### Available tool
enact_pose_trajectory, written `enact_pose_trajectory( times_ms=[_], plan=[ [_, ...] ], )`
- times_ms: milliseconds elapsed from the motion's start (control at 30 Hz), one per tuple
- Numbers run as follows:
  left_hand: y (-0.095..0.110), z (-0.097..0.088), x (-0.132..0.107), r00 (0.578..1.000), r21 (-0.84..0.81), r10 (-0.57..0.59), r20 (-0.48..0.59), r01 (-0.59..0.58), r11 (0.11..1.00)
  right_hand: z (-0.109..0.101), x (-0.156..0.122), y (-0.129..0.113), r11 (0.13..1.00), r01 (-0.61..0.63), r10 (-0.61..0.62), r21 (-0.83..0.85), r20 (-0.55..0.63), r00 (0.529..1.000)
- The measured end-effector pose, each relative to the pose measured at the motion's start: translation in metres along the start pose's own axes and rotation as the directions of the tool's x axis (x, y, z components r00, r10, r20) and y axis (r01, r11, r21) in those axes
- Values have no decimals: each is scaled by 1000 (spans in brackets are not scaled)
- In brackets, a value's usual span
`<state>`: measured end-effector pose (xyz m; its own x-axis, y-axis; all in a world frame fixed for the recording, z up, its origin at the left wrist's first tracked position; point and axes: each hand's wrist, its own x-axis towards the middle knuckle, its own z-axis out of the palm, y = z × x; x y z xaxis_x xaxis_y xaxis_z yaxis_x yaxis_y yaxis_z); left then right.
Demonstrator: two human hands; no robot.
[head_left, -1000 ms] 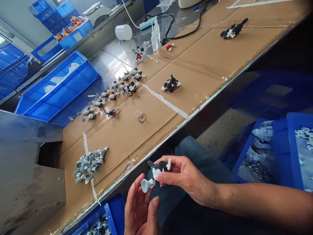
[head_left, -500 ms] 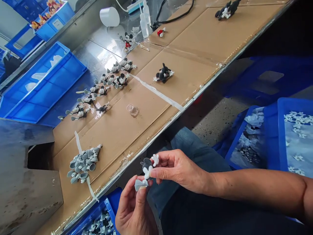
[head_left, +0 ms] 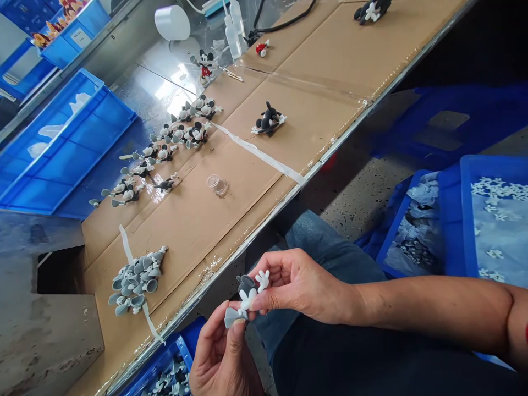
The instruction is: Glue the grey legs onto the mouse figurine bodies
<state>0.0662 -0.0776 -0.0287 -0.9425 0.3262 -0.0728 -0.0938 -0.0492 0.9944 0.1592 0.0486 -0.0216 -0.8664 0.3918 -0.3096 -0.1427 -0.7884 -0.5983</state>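
My right hand (head_left: 299, 286) pinches a small black-and-white mouse figurine part (head_left: 246, 291), with dark round ears, a white face and a white gloved hand sticking out. My left hand (head_left: 226, 352) grips a grey cone-shaped piece (head_left: 234, 315) between thumb and fingers; a white bit sits at its narrow end. The two parts meet between my fingertips, in front of the table edge; whether they are joined is hidden. On the cardboard-covered table to the left lies a pile of similar grey cone pieces (head_left: 136, 280).
Rows of mouse figurine parts (head_left: 165, 146) lie along the table's far side, near a clear round cap (head_left: 218, 186). Another dark part (head_left: 269, 120) lies mid-table. Behind stand a finished-looking figurine (head_left: 205, 66), bottles (head_left: 233, 36) and a blue crate (head_left: 66, 148). Blue bins (head_left: 466, 220) stand at right.
My hands have brought the figurine part and the grey cone piece closer, so they now touch or overlap. The camera view has shifted slightly.
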Motion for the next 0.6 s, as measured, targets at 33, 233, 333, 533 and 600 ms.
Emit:
enact_pose_trajectory(
  times_ms=[33, 233, 333, 533, 600],
  plan=[
    [0, 0, -2, 999, 18, 48, -8, -48, 999, 0, -1, 0, 1000, 4, -4, 1, -3, 1000],
    [3, 7, -12, 950, 149, 312, 17, -311, 939, 0, -5, 7, 996, 35, -39, -83, -53, 998],
    [9, 9, -15, 939, 173, 339, 52, -343, 923, -4, -5, 10, 987, 100, -104, -125, -25, 994],
    [18, 13, -21, 996, -30, 69, 57, -68, 997, -16, -5, 21, 746, 495, -500, -445, 116, 858],
    [12, 13, -21, 994, -150, -66, 85, 78, 986, -19, -3, 29, 624, 612, -622, -486, 166, 766]
  ],
)
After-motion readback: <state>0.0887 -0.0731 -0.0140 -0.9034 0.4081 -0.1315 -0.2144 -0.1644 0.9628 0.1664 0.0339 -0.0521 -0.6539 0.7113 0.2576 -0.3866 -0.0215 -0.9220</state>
